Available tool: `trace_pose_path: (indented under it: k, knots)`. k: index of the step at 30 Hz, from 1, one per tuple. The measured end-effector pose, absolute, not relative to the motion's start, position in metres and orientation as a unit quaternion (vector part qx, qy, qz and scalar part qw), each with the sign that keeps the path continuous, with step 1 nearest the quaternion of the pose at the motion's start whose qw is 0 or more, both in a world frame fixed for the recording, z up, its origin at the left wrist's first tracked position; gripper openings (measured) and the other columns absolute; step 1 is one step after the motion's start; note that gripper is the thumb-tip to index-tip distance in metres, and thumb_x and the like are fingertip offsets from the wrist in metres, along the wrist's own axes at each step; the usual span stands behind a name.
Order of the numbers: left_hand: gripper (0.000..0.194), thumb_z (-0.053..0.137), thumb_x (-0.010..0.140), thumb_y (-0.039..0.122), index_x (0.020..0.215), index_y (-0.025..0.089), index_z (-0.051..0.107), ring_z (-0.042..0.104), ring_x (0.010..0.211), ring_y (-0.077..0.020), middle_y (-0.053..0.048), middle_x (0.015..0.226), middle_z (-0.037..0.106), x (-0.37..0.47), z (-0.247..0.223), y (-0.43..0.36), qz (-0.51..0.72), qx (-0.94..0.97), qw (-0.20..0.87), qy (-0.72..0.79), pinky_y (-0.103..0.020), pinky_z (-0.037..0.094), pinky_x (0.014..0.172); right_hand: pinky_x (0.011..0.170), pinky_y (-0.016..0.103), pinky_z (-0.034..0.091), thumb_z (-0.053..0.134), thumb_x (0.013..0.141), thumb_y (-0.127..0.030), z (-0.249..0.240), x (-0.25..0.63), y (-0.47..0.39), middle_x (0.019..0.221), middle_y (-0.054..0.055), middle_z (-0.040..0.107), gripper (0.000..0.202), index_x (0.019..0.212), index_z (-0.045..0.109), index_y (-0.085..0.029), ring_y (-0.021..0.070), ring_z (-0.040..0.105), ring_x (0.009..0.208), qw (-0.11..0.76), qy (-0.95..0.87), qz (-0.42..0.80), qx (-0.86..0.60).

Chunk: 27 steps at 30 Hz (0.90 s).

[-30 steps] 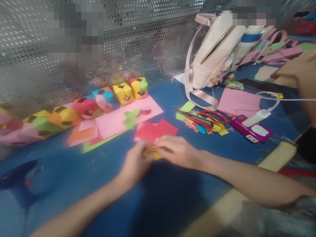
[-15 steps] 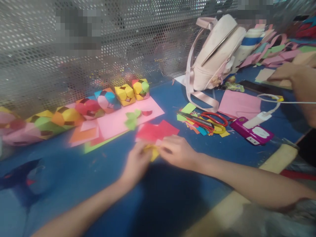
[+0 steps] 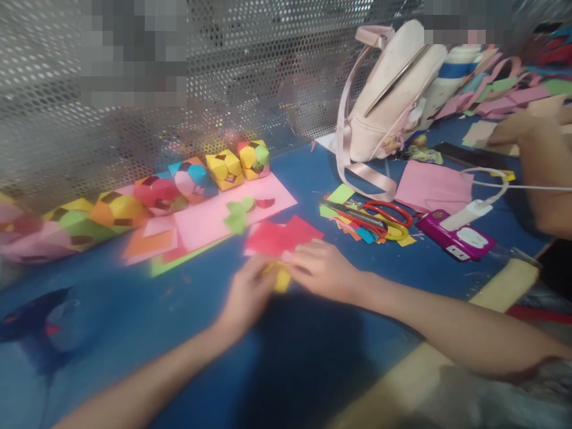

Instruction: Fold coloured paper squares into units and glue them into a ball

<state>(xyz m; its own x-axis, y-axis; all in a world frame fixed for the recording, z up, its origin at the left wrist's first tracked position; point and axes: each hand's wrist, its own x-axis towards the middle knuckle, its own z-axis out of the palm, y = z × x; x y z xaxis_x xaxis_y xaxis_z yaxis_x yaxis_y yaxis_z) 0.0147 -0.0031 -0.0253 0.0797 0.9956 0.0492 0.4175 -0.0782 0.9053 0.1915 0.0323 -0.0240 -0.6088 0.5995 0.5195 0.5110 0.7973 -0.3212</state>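
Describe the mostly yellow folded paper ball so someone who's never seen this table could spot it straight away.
Behind the blue table stands a perforated metal panel. Along its foot runs a row of folded paper balls. Second from its right end is the yellow ball, nearly one colour between two multicoloured neighbours.

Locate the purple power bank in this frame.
In the head view, the power bank lies toward the right, just right of the scissors and below the pink paper.

Matt, smooth-looking yellow paper (image 3: 282, 279); glossy purple plastic adapter (image 3: 456, 236).
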Motion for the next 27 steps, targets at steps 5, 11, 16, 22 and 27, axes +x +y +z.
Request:
trace_pose_path:
  k: [5, 11, 16, 22, 27]
  knots:
    - [0.013, 0.053, 0.079, 0.021, 0.079, 0.018, 0.066, 0.056, 0.071, -0.0143, -0.002, 0.079, 0.064, 0.0144, -0.0256, -0.0030, 0.381, 0.640, 0.369, 0.556, -0.023, 0.042, 0.066, 0.064, 0.026, 0.036, 0.051, 0.084, -0.022, -0.0232, 0.1903, 0.0306, 0.067, 0.002, 0.060, 0.013, 0.072, 0.054, -0.017, 0.0145, 0.054, 0.064, 0.328, -0.873, 0.127, -0.338]
    - [0.009, 0.058, 0.076, 0.021, 0.084, 0.019, 0.061, 0.058, 0.068, -0.0131, 0.000, 0.079, 0.064, 0.0190, -0.0237, -0.0063, 0.391, 0.604, 0.398, 0.569, -0.021, 0.043, 0.060, 0.055, 0.021, 0.038, 0.052, 0.084, -0.021, -0.0254, 0.1843, 0.0250, 0.068, 0.000, 0.061, 0.007, 0.079, 0.055, -0.017, 0.0111, 0.054, 0.059, 0.339, -0.817, 0.262, -0.387]
    - [0.017, 0.058, 0.079, 0.030, 0.093, 0.019, 0.058, 0.060, 0.067, -0.0125, 0.000, 0.082, 0.066, 0.0188, -0.0214, -0.0075, 0.408, 0.547, 0.456, 0.571, -0.020, 0.044, 0.058, 0.054, 0.020, 0.038, 0.051, 0.085, -0.022, -0.0277, 0.1846, 0.0255, 0.063, -0.001, 0.057, 0.014, 0.072, 0.054, -0.017, 0.0096, 0.050, 0.056, 0.380, -0.805, 0.258, -0.376]
    - [0.014, 0.054, 0.082, 0.028, 0.081, 0.017, 0.062, 0.058, 0.066, -0.0124, 0.001, 0.074, 0.065, 0.0154, -0.0269, -0.0054, 0.392, 0.578, 0.415, 0.583, -0.021, 0.044, 0.059, 0.054, 0.020, 0.038, 0.054, 0.082, -0.021, -0.0298, 0.1851, 0.0270, 0.066, -0.001, 0.056, 0.008, 0.077, 0.056, -0.016, 0.0094, 0.050, 0.057, 0.377, -0.801, 0.279, -0.371]
    - [0.013, 0.053, 0.080, 0.026, 0.084, 0.017, 0.062, 0.057, 0.066, -0.0116, 0.001, 0.076, 0.065, 0.0144, -0.0301, -0.0056, 0.367, 0.596, 0.421, 0.576, -0.020, 0.043, 0.057, 0.054, 0.019, 0.038, 0.052, 0.084, -0.019, -0.0287, 0.1845, 0.0271, 0.063, -0.001, 0.056, 0.013, 0.073, 0.058, -0.016, 0.0085, 0.050, 0.056, 0.394, -0.791, 0.292, -0.365]
